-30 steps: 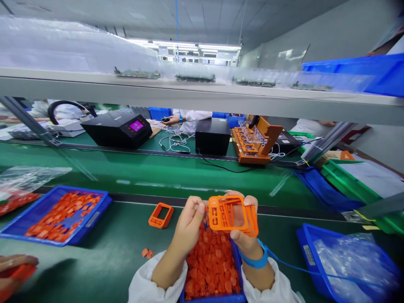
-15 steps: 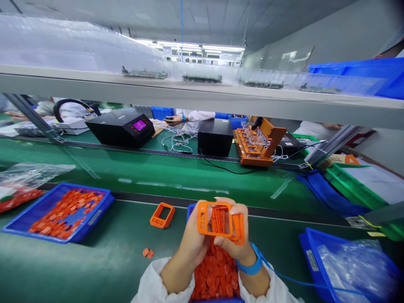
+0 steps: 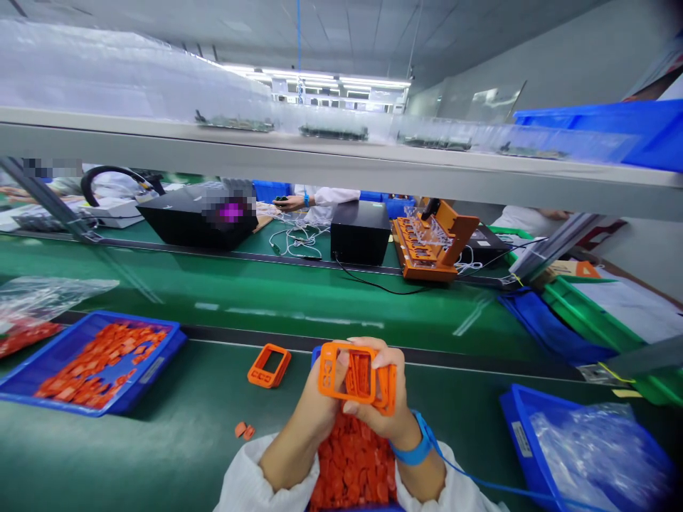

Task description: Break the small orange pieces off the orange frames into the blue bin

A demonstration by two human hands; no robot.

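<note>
Both my hands are raised over a blue bin (image 3: 316, 353) filled with small orange plastic pieces (image 3: 352, 466). My left hand (image 3: 316, 412) is closed on the left side of an orange plastic frame (image 3: 325, 384), its thumb inside the opening. My right hand (image 3: 395, 423) grips several more such orange frames (image 3: 391, 395) behind it, and its fingers also touch the front frame's right edge. A blue wrist strap (image 3: 416, 449) with a cord is on my right wrist. Left of my hands, a small stack of orange frames (image 3: 255, 376) lies on the green table.
Two loose orange bits (image 3: 244, 429) lie near my left sleeve. A blue tray (image 3: 169, 355) of orange pieces stands left, a blue bin (image 3: 526, 455) with clear plastic bags right. A shelf (image 3: 299, 158) spans ahead; behind it are black boxes (image 3: 360, 231) and an orange fixture (image 3: 432, 242).
My hands have shifted slightly left with the frames, and the front frame has turned a little. The view has moved slightly. Both hands keep their hold.
</note>
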